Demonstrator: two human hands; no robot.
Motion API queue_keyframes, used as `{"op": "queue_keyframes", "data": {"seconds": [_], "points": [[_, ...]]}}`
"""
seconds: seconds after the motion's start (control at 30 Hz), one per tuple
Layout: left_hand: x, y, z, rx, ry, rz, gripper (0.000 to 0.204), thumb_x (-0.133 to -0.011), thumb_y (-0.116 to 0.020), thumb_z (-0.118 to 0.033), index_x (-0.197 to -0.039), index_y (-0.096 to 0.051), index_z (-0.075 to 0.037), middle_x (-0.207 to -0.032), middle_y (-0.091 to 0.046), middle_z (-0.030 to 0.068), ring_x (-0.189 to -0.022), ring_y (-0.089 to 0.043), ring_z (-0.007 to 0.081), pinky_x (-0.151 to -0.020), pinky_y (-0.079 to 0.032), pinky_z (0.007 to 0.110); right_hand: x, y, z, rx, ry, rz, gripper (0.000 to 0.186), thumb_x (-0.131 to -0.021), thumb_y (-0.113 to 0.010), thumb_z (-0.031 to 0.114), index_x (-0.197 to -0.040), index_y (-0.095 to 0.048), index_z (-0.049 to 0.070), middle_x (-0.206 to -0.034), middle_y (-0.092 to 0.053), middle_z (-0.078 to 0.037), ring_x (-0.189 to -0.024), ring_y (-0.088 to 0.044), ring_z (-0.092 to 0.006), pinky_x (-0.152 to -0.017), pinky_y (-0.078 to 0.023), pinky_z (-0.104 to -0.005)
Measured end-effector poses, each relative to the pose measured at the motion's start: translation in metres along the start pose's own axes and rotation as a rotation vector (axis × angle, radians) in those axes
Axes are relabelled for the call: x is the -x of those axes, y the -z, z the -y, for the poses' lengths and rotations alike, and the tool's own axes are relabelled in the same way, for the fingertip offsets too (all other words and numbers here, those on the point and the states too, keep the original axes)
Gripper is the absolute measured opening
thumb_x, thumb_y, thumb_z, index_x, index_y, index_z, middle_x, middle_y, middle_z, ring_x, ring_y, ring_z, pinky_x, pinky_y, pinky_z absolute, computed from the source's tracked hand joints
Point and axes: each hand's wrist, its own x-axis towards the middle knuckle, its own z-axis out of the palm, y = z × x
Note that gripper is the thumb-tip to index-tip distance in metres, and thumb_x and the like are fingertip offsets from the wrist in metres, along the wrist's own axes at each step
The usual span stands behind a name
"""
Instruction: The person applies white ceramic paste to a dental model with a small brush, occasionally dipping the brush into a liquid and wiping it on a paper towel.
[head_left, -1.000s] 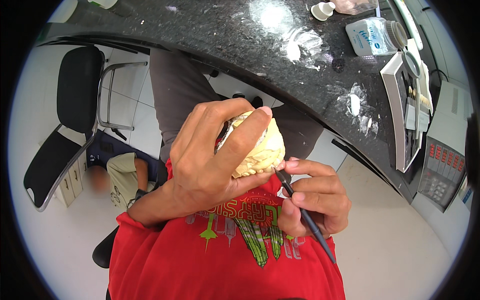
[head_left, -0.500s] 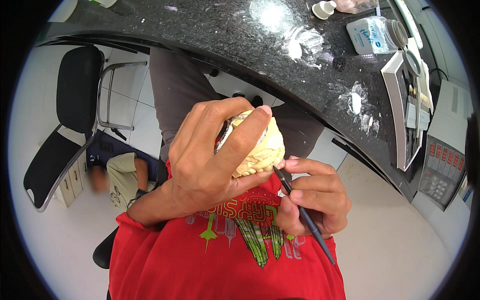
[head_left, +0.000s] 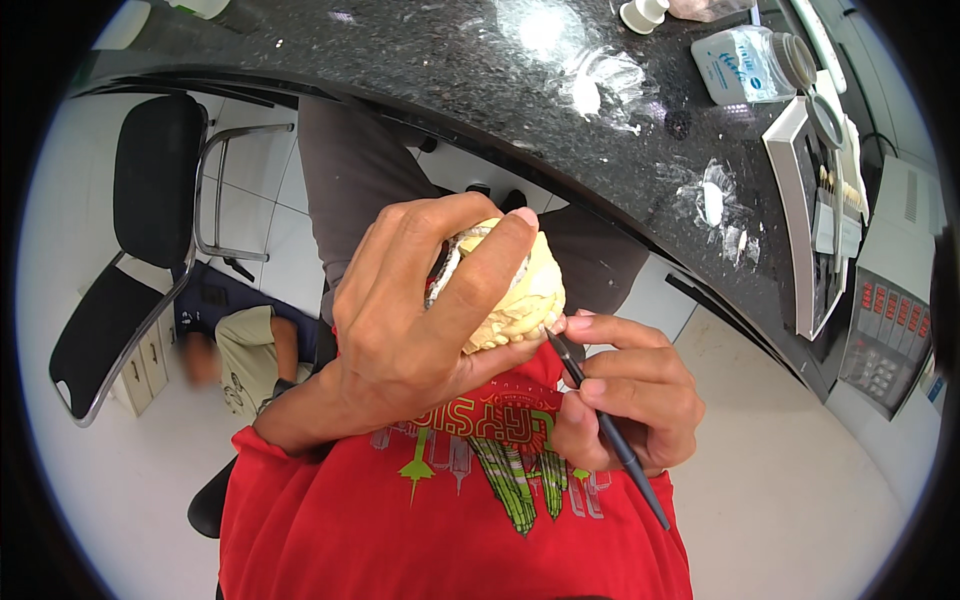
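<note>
In front of my red shirt, my left hand (head_left: 405, 300) is wrapped round a yellow plaster dental model (head_left: 535, 285). A row of teeth runs along the model's lower edge, and my fingers cover much of its left side. A silvery-white band shows between those fingers. My right hand (head_left: 635, 395) pinches a slim dark brush-like tool (head_left: 615, 440), its handle slanting down to the right. The tool's dark tip meets the teeth at the model's lower right edge, and the right index fingertip lies beside that spot.
On the dark speckled counter (head_left: 430, 80) are patches of white powder (head_left: 610, 95), a clear jar (head_left: 745, 65) and a white nozzle cap (head_left: 643, 14). A white-edged case (head_left: 790, 220) holds brushes at the right. A black chair (head_left: 155, 200) and another person (head_left: 255, 350) are at the left.
The dental model has tilted very slightly in my left hand and shifted a little left. My right hand and the tool are almost where they were.
</note>
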Motion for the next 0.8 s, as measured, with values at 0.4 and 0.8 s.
{"op": "queue_keyframes", "data": {"seconds": [0.4, 0.8], "points": [[0.0021, -0.0006, 0.0020, -0.005, -0.011, 0.008, 0.073, -0.043, -0.084, -0.016, -0.112, -0.063, -0.002, -0.098, -0.059, 0.0135, -0.081, -0.059, 0.0275, -0.063, -0.050, 0.035, 0.0009, 0.0047, 0.0003, 0.049, 0.026, 0.106, 0.022, -0.071, -0.070, -0.002, -0.090, -0.058, -0.002, -0.075, -0.061, -0.012, -0.083, -0.068, -0.0364, -0.072, -0.060, -0.0401], [0.0006, 0.0053, 0.0029, -0.053, -0.034, 0.101, 0.068, -0.058, -0.086, -0.013, -0.118, -0.056, -0.002, -0.104, -0.059, 0.0179, -0.082, -0.062, 0.0269, -0.065, -0.051, 0.034, 0.0034, 0.0035, -0.0026, 0.039, 0.039, 0.081, 0.023, -0.071, -0.070, -0.002, -0.090, -0.058, -0.003, -0.073, -0.060, -0.013, -0.082, -0.068, -0.0370, -0.071, -0.060, -0.0401]]}}
